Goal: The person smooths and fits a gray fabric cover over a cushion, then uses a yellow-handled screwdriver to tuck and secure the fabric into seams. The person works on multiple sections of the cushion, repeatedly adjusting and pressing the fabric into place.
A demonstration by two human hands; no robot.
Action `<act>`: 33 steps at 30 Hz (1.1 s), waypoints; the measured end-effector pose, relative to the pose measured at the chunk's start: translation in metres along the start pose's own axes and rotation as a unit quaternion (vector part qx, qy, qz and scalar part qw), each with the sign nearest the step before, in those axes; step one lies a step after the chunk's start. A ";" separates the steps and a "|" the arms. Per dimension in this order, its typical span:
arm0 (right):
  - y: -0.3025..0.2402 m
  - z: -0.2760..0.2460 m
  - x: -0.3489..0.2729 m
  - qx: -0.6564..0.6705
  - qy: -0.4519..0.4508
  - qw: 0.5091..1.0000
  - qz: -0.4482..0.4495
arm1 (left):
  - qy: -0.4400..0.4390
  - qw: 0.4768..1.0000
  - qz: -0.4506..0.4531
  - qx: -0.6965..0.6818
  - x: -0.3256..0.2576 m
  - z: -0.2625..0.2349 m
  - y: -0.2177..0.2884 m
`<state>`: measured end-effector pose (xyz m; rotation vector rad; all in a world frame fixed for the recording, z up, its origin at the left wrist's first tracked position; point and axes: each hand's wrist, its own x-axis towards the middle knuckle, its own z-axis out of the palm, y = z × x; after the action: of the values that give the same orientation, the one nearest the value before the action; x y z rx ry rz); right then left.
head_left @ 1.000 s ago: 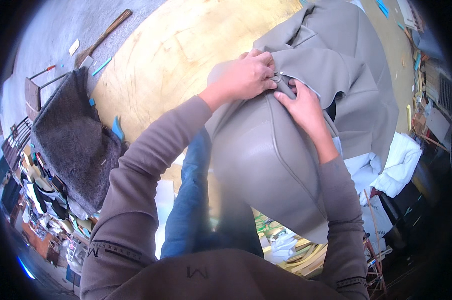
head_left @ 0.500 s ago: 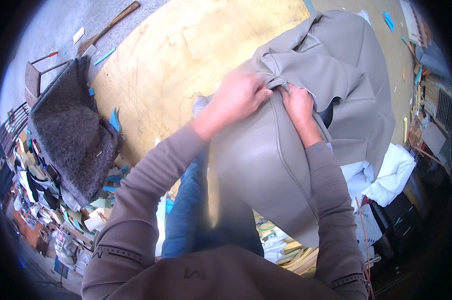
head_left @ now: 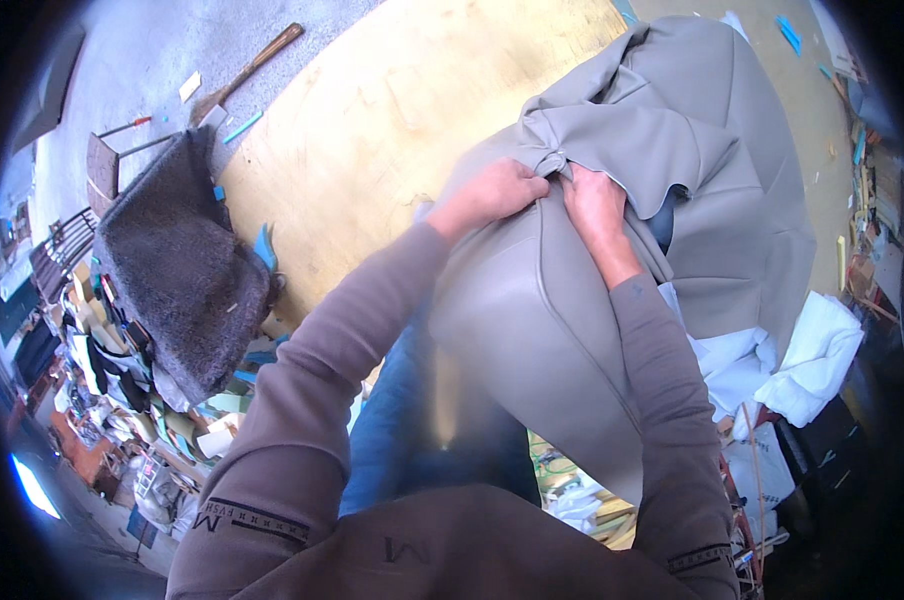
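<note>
Clearly the grey cover (head_left: pixel 502 300) is a soft, bendy thing, leather-like in its faint sheen. It lies over the right side of the wooden board (head_left: pixel 372 130), hiding that edge and spilling past it, with its near end hanging close to the wearer's legs. From where I stand, the far part slumps in loose folds, while the near part swells smooth and full. I'd judge it light enough at any one spot but heavy and floppy as a whole, a little slick on its face, hardly fragile, though it may crease.

The piped seam (head_left: pixel 545 275) looks like the firmest hold; the cut edge by the dark gap (head_left: pixel 662 222) would probably give or stretch. The left hand (head_left: pixel 502 190) is curled, thumb and finger pinching the material at the seam's far end. Just beside it, the right hand (head_left: pixel 594 205) reaches under a fold; its fingertips are hidden, so I can't tell whether they grip.

Off the board's left edge sits a dark fuzzy cloth (head_left: pixel 182 275), with a broom (head_left: pixel 262 60) on the floor beyond the far-left side. Past the right edge, near the cover, lies a bundle of white cloth (head_left: pixel 812 360).
</note>
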<state>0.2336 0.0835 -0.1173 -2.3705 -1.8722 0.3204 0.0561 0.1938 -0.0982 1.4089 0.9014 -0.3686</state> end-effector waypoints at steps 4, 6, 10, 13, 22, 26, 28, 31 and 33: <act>0.015 -0.004 -0.008 0.000 0.026 0.999 -0.044 | 0.083 0.994 0.012 -0.077 0.001 0.009 0.007; 0.023 -0.004 -0.010 0.035 -0.014 0.999 -0.007 | 0.081 0.996 -0.011 -0.027 0.010 0.008 0.014; 0.024 0.005 -0.007 0.038 -0.057 0.997 0.022 | 0.004 0.996 -0.014 0.085 0.025 0.000 0.025; 0.021 0.005 -0.006 -0.009 -0.083 0.996 0.044 | -0.065 0.991 -0.030 0.110 0.017 -0.009 0.025; 0.003 -0.050 -0.030 0.066 -0.109 0.988 0.088 | -0.135 0.977 0.022 0.163 -0.013 -0.010 0.029; 0.015 -0.043 -0.012 0.105 -0.241 0.947 0.185 | -0.081 0.989 0.046 0.116 -0.021 -0.008 0.027; 0.023 -0.024 -0.005 0.116 -0.171 0.974 0.091 | -0.052 0.995 0.044 0.078 -0.028 -0.005 0.024; 0.037 0.000 -0.014 0.074 -0.145 0.985 0.048 | 0.007 0.999 0.016 0.049 -0.029 -0.002 0.027; 0.045 0.012 -0.021 0.064 -0.022 0.998 0.014 | 0.005 0.996 0.003 0.086 -0.022 -0.002 0.032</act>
<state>0.2685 0.0518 -0.1360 -2.3261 -1.7807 0.4839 0.0644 0.1951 -0.0604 1.5724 0.8896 -0.4423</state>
